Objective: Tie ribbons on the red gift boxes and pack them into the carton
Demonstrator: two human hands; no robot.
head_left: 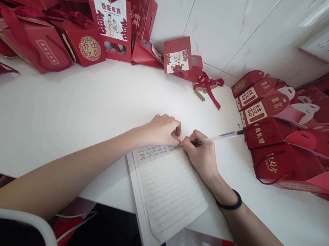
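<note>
My right hand is closed around a clear-barrelled pen with a black grip, its tip touching the page near the upper right of the notebook. The lined notebook lies open at a slant and overhangs the table's front edge. Rows of small handwritten numbers fill its upper lines, and ruled lines below are blank. Across the top of the page rests my left hand, fingers curled over and holding the notebook down; its thumb is close to the pen tip. The notebook's top edge is hidden under that hand.
Red gift boxes line the back left, beside a small box and red ribbon near the tiled wall. More red boxes crowd the right, close to the pen's end. A white power socket is on the wall.
</note>
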